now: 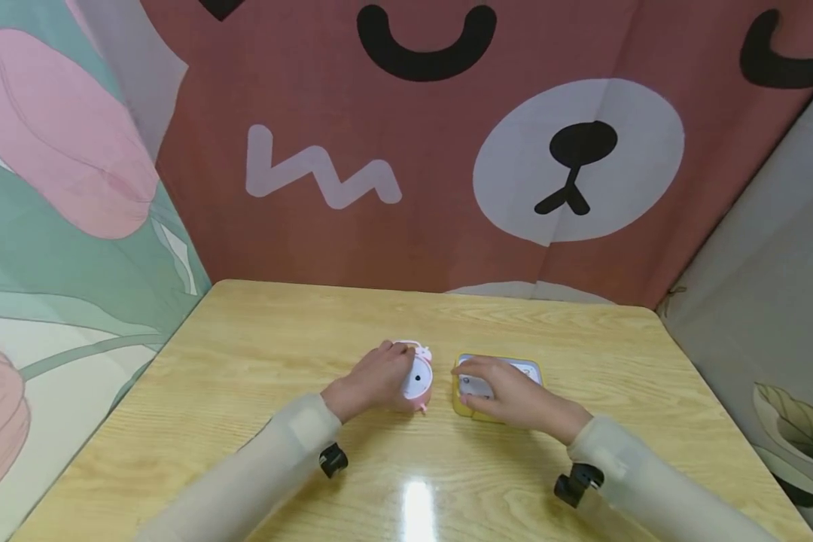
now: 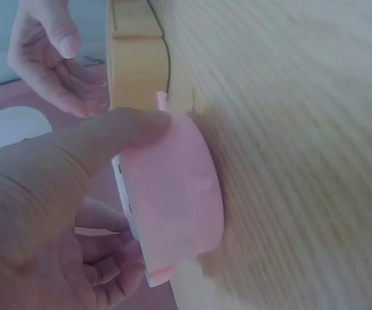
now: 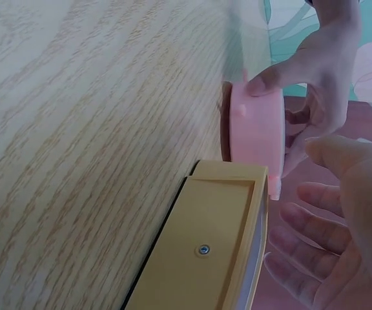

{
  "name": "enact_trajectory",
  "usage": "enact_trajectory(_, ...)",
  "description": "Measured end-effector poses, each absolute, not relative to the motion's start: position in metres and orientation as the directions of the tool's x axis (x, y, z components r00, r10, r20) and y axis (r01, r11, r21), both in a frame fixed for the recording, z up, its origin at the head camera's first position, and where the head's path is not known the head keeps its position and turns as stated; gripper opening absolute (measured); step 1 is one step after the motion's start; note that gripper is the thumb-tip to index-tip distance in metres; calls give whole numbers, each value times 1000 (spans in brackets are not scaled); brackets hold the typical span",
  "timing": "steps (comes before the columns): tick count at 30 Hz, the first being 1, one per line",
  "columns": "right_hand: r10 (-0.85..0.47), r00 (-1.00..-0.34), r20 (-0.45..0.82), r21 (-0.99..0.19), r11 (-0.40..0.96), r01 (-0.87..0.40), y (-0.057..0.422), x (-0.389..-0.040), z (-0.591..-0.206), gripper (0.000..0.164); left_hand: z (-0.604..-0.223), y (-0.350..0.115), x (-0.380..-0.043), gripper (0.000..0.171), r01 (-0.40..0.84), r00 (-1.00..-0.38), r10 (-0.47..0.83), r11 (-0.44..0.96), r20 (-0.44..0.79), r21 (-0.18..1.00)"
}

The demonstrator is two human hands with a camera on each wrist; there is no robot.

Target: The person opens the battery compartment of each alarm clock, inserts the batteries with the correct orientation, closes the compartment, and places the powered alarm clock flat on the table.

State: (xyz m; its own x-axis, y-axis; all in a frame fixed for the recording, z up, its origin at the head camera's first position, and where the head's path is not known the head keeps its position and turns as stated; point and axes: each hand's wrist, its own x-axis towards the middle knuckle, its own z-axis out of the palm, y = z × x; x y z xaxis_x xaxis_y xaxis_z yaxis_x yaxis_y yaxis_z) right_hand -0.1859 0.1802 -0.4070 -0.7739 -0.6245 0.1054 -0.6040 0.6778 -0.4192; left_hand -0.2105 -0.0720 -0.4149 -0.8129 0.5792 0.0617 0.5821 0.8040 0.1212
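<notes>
A small pink twin-bell alarm clock (image 1: 418, 378) with a white face lies face up on the table. My left hand (image 1: 378, 379) grips it by the sides, the thumb on its lower side in the left wrist view and the other fingers around the far side. Just to the right lies a yellow-framed box-like device (image 3: 192, 245), its pale face up; a screw shows in its side. My right hand (image 1: 511, 395) hovers over this device with loosely bent, spread fingers (image 3: 315, 236). They appear apart from it in the right wrist view, and the hand hides part of its face.
The light wood table (image 1: 278, 331) reaches back to a brown cloth (image 1: 440, 150) with a bear face. Patterned cloths hang along the left and right sides. Each wrist carries a small black camera (image 1: 578, 483).
</notes>
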Motion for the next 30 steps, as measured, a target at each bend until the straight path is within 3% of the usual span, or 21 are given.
enact_trajectory(14,-624,-773,109,-412,680,-607,180,-184,-404,41,-418,-79,-206,106,484,-848,530,757,19,439)
enact_trajectory(30,-629,-772,94,-411,682,-606,175,-184,-403,44,-426,-91,-198,121,416,-845,533,606,42,678)
